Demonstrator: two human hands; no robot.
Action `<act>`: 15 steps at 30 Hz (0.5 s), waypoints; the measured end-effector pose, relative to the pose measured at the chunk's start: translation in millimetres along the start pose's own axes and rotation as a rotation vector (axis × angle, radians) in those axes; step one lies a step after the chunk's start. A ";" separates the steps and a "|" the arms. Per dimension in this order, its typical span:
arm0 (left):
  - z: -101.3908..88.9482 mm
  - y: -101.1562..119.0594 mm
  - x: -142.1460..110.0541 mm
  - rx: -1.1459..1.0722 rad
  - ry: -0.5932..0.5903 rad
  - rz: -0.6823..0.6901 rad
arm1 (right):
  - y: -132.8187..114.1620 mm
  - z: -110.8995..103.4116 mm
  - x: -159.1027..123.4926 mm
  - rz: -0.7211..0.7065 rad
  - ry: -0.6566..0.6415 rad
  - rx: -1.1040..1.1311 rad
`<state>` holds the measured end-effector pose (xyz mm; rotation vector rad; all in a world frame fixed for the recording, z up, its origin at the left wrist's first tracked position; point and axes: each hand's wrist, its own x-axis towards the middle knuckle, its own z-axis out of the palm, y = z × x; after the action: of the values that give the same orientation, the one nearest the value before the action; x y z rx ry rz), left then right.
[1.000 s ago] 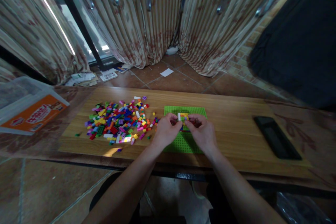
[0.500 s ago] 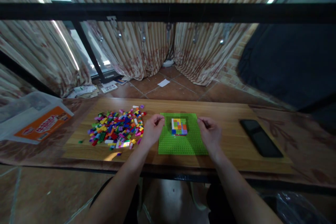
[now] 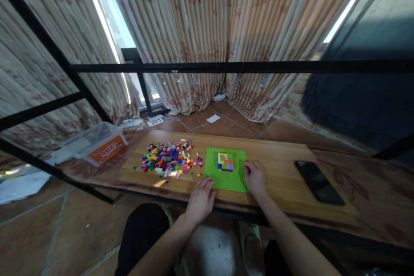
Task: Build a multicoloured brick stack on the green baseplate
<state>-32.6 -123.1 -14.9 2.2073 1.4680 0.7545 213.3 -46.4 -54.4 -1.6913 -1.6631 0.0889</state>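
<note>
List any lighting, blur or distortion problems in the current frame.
Head view: glare at the edges of the curtains; a small sunlit patch on the board, near the loose bricks; brick stack soft, studs hard to make out; apparent wide-angle stretching toward the frame edges.

Pretty dim room tbh, daylight's leaking in around the curtains [image 3: 194, 21] and blowing out at the window gap [image 3: 119, 17]. A sun patch [image 3: 159, 183] is glaring by the tabletop's [image 3: 278, 155] near edge, left half. Wide lens is stretching the frame's sides, and the bricks [image 3: 164, 159] are looking soft.
</note>
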 end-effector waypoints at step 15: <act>-6.3 17.8 -42.2 0.142 -0.121 0.025 | 0.5 -31.7 -66.3 -0.194 -0.100 -0.057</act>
<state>-36.8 -168.7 -8.9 2.3354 1.4783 0.5286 220.3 -119.2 -61.2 -1.5802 -1.9128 0.0332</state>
